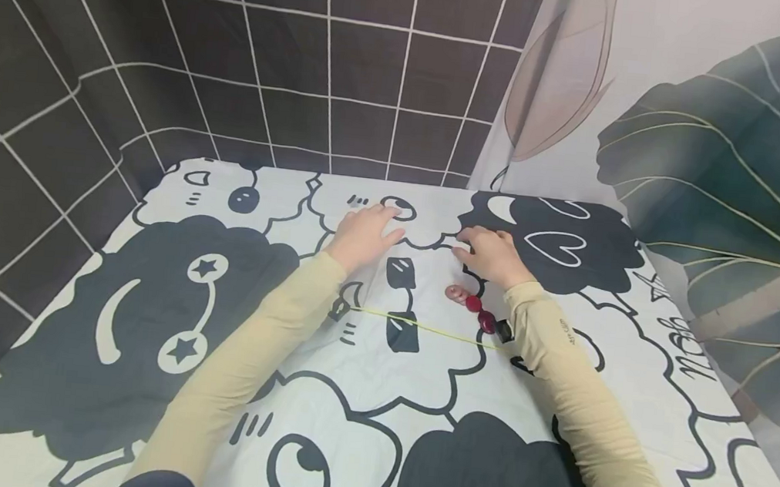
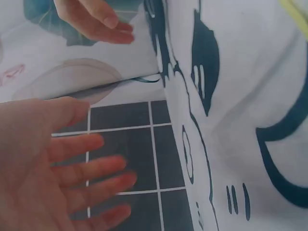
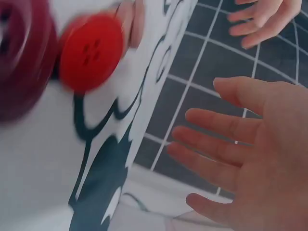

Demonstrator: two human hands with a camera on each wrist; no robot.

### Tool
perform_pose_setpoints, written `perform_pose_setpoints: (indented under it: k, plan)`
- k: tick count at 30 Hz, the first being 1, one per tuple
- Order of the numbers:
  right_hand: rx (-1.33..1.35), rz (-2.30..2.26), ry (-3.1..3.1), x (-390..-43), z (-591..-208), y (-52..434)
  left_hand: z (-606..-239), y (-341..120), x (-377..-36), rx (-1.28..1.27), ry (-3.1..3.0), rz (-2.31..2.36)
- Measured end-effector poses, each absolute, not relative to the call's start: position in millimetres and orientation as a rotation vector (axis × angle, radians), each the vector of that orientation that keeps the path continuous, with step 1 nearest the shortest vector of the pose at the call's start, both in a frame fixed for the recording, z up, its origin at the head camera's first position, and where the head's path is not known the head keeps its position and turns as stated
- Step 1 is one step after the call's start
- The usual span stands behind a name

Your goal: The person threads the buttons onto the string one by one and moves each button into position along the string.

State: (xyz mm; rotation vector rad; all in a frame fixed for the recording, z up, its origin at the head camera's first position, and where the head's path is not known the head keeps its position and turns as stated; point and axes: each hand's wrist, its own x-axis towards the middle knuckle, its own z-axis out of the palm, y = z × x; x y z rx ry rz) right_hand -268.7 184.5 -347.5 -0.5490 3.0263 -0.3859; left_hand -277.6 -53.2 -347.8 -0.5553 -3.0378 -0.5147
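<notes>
My left hand [image 1: 363, 237] is held over the far middle of the patterned cloth, fingers spread and nothing in them. To its right my right hand [image 1: 493, 254] is likewise empty, its fingers loosely extended toward the left hand. Just below the right hand lies a short row of buttons: a pinkish one [image 1: 457, 293], a bright red one [image 1: 473, 303], a dark red one [image 1: 487, 322] and a black piece [image 1: 504, 331] partly hidden by the sleeve. In the right wrist view the red button [image 3: 91, 53] shows four holes. A thin yellow cord [image 1: 424, 327] stretches between the forearms.
The cloth [image 1: 364, 384] with black and white cartoon shapes covers the surface. A dark gridded curtain [image 1: 274, 55] hangs along the back and left. A pale curtain with large leaves [image 1: 718, 148] hangs at the right.
</notes>
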Motion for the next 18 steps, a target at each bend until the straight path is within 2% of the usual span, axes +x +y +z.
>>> perform_pose_setpoints:
  k: [6,14,18]
  plan:
    - [-0.736,-0.513,3.002,-253.3,-342.2,156.4,-341.6,-61.1,-273.9,-0.529,-2.939,-0.739]
    - [-1.172,-0.529,2.714,-235.4,-348.7,94.1,-336.5,-73.8,-272.6,-0.480,-2.899,-0.891]
    - [-1.216,-0.439,2.628,-230.9,-360.6,65.9,-336.9,-77.4,-272.2,-0.469,-2.903,-0.951]
